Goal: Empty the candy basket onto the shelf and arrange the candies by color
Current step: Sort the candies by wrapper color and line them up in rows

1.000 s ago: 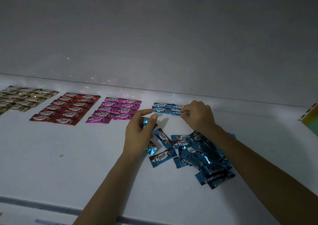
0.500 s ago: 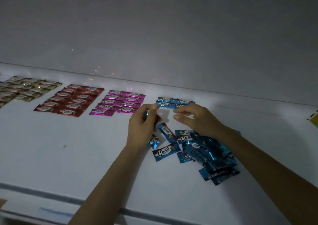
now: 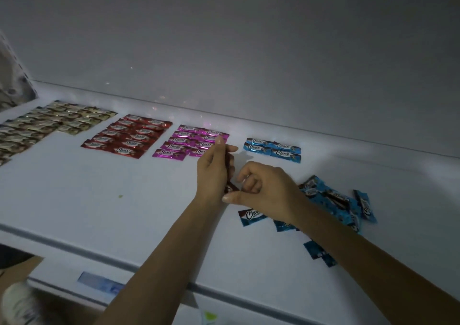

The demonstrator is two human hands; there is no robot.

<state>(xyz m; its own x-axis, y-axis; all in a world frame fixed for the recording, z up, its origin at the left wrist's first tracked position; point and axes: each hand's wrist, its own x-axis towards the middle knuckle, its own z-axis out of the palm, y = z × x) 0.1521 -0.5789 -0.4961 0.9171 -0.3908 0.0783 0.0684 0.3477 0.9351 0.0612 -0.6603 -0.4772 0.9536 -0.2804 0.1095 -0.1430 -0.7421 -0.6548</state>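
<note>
candy gripped in left hand, right hand close beside

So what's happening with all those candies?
A person is sorting them by colour on a white shelf. The gold rows, red rows and pink rows lie neat at the back, and the blue rows hold only four. The left hand holds one candy, with the right hand curled right beside it; whether it grips too is unclear. A loose blue pile waits on the right.
</note>
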